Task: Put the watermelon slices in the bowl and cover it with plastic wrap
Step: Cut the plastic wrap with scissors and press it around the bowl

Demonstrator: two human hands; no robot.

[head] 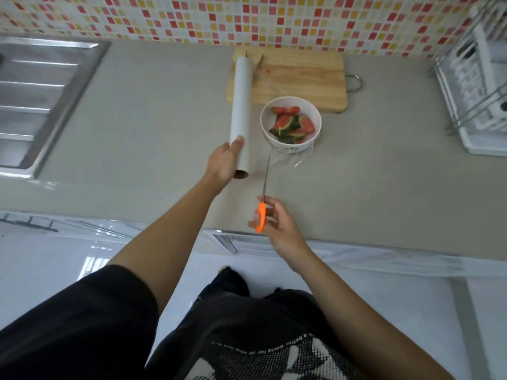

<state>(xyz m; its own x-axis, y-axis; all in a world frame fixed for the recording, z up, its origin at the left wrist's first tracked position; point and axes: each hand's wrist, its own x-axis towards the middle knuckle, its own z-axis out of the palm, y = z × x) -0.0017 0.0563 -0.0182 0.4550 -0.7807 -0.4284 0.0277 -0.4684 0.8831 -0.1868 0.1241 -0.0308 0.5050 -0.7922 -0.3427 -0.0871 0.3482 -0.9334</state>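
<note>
A white bowl (290, 145) stands on the grey counter, just in front of the cutting board. Several watermelon slices (293, 126) lie inside it. Clear plastic wrap (285, 160) stretches from the bowl towards the long white roll (241, 105), which lies left of the bowl, pointing away from me. My left hand (223, 165) grips the roll's near end. My right hand (274, 223) holds orange-handled scissors (261, 216). Their thin blades (266, 176) point forward at the film between roll and bowl.
A wooden cutting board (301, 78) with a metal loop lies at the back against the tiled wall. A steel sink (41, 105) sits at the left. A white dish rack (477, 91) stands at the right. The counter's front edge (384, 250) runs below my right hand.
</note>
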